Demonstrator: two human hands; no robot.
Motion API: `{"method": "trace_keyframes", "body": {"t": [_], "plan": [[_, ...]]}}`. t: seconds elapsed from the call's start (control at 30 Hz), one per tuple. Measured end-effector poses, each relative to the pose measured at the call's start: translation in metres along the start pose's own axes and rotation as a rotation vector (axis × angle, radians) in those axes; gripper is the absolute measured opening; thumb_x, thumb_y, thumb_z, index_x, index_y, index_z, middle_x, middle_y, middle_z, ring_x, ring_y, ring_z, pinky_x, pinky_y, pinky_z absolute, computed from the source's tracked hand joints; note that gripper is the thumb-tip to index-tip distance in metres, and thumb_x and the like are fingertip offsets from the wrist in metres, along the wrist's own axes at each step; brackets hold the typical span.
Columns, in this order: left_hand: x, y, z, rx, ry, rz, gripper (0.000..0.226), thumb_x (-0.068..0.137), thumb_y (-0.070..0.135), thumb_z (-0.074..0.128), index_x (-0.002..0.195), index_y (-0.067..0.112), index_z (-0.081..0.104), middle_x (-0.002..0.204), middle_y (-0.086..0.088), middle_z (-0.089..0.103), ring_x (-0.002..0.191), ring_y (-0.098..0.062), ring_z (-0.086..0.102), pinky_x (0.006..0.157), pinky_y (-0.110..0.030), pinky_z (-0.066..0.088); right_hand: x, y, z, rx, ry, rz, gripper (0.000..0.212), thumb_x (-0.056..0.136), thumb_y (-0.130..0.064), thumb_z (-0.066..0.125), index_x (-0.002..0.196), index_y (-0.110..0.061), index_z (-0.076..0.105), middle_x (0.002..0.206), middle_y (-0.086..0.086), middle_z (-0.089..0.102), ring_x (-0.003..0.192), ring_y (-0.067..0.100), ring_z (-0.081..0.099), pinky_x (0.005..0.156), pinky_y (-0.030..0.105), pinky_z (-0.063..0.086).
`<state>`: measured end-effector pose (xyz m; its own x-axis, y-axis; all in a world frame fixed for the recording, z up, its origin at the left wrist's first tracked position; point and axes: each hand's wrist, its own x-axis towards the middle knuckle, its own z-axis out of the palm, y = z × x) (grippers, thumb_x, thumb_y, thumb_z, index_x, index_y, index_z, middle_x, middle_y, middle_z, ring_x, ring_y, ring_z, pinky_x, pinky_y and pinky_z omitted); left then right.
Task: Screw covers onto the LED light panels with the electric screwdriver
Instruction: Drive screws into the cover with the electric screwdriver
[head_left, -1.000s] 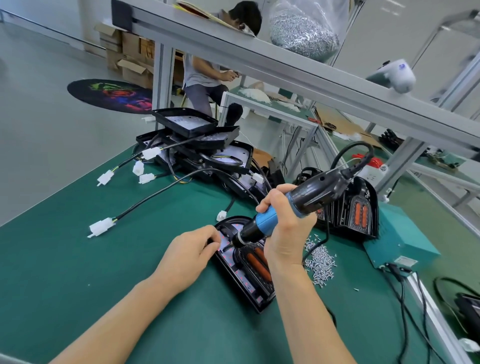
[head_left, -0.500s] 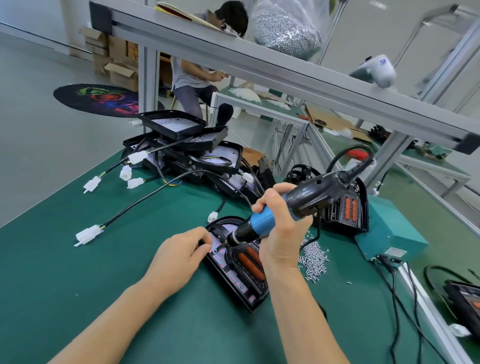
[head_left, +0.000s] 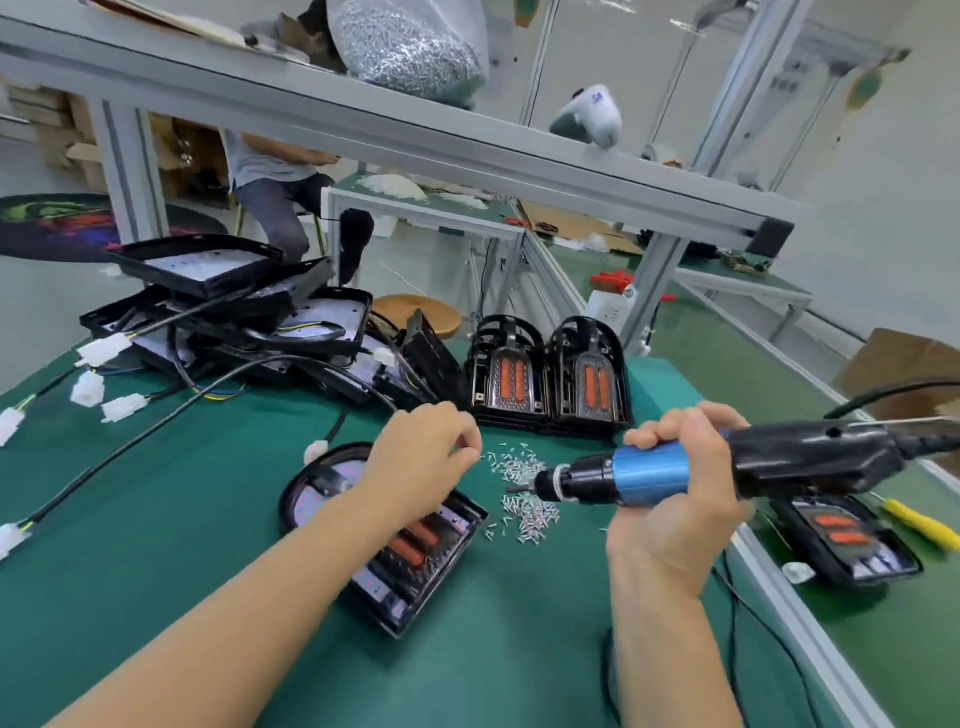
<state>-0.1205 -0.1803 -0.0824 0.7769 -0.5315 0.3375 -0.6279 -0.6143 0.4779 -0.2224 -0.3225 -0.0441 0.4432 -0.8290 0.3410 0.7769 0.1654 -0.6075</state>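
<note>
A black LED light panel (head_left: 415, 569) with orange lenses lies on the green mat, partly under my left forearm. Just right of it is a loose pile of small silver screws (head_left: 524, 512). My left hand (head_left: 415, 457) hovers at the pile's left edge, thumb and forefinger pinched together on a screw. My right hand (head_left: 675, 525) grips the blue and black electric screwdriver (head_left: 649, 475), held level above the pile with its bit pointing left, off the panel.
Black panels with cables and white plugs (head_left: 234, 312) are heaped at the back left. Two covered panels (head_left: 511, 374) stand upright behind the screws. Another panel (head_left: 852, 540) and a yellow screwdriver (head_left: 924, 525) lie at the right. An aluminium shelf beam (head_left: 415, 135) crosses overhead; a person (head_left: 275, 176) sits behind.
My right hand lifted the screwdriver off the panel and swung it right, now level. My left hand left the panel's top edge and moved right to the screw pile.
</note>
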Motion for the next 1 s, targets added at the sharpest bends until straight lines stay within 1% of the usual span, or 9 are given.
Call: {"method": "trace_keyframes", "body": {"t": [0.13,0.23,0.3,0.37,0.43,0.6,0.67,0.77,1.0], "plan": [[0.041,0.02,0.036,0.289,-0.282,-0.017,0.023,0.092,0.014,0.045,0.09,0.016,0.068,0.095,0.002,0.068,0.094,-0.024,0.058,0.097,-0.04,0.034,0.01,0.003,-0.015,-0.021,0.025,-0.008,0.015,0.073,-0.004,0.06,0.081,-0.015,0.054,0.062,0.001,0.049,0.049,0.015,0.052,0.057,0.026,0.047],[0.05,0.023,0.056,0.363,-0.404,-0.068,0.021,0.086,0.004,0.044,0.07,0.012,0.055,0.074,0.0,0.061,0.08,-0.026,0.054,0.105,-0.046,0.027,0.015,0.01,-0.022,-0.05,0.042,-0.013,0.016,0.073,-0.003,0.061,0.081,-0.014,0.054,0.057,-0.002,0.052,0.048,0.015,0.052,0.056,0.025,0.046],[0.051,0.021,0.062,0.377,-0.459,-0.088,0.016,0.082,0.002,0.049,0.074,0.014,0.058,0.083,-0.002,0.066,0.086,-0.026,0.057,0.107,-0.047,0.024,0.019,0.014,-0.025,-0.074,0.049,-0.016,0.015,0.073,-0.003,0.061,0.081,-0.013,0.053,0.056,-0.003,0.053,0.048,0.015,0.053,0.053,0.024,0.046],[0.051,0.019,0.065,0.361,-0.489,-0.113,0.015,0.081,0.004,0.056,0.08,0.017,0.063,0.095,-0.003,0.071,0.094,-0.025,0.06,0.105,-0.045,0.024,0.021,0.019,-0.027,-0.091,0.062,-0.012,0.015,0.072,-0.004,0.062,0.08,-0.013,0.053,0.055,-0.004,0.053,0.049,0.015,0.053,0.054,0.025,0.045],[0.051,0.018,0.066,0.363,-0.511,-0.124,0.013,0.078,0.005,0.061,0.076,0.019,0.061,0.096,-0.003,0.072,0.094,-0.024,0.06,0.102,-0.043,0.026,0.023,0.025,-0.028,-0.126,0.077,-0.009,0.015,0.07,-0.004,0.063,0.078,-0.013,0.054,0.053,-0.004,0.054,0.049,0.016,0.052,0.057,0.027,0.045],[0.054,0.019,0.065,0.445,-0.585,-0.154,0.019,0.073,0.015,0.075,0.066,0.019,0.058,0.081,0.001,0.069,0.089,-0.022,0.06,0.098,-0.043,0.025,0.02,0.038,-0.029,-0.178,0.071,0.03,0.016,0.069,-0.008,0.066,0.067,-0.023,0.062,0.052,-0.002,0.053,0.051,0.021,0.051,0.062,0.033,0.043],[0.055,0.018,0.066,0.472,-0.588,-0.169,0.027,0.072,0.016,0.076,0.059,0.018,0.052,0.067,0.003,0.059,0.078,-0.022,0.056,0.1,-0.044,0.023,0.017,0.041,-0.03,-0.193,0.057,0.042,0.018,0.069,-0.009,0.066,0.064,-0.026,0.063,0.052,-0.002,0.054,0.053,0.022,0.051,0.067,0.037,0.042],[0.056,0.018,0.067,0.484,-0.582,-0.18,0.033,0.073,0.018,0.076,0.057,0.018,0.048,0.059,0.004,0.051,0.064,-0.017,0.047,0.101,-0.045,0.021,0.016,0.044,-0.031,-0.198,0.05,0.054,0.014,0.07,-0.009,0.066,0.071,-0.021,0.06,0.053,-0.001,0.055,0.054,0.023,0.051,0.069,0.039,0.042],[0.055,0.019,0.067,0.49,-0.541,-0.149,0.026,0.076,0.008,0.064,0.06,0.018,0.046,0.06,0.003,0.05,0.065,-0.018,0.046,0.103,-0.044,0.021,0.018,0.052,-0.029,-0.241,0.024,0.065,0.016,0.071,-0.008,0.066,0.066,-0.022,0.061,0.051,0.001,0.054,0.051,0.019,0.051,0.062,0.032,0.045]]}}
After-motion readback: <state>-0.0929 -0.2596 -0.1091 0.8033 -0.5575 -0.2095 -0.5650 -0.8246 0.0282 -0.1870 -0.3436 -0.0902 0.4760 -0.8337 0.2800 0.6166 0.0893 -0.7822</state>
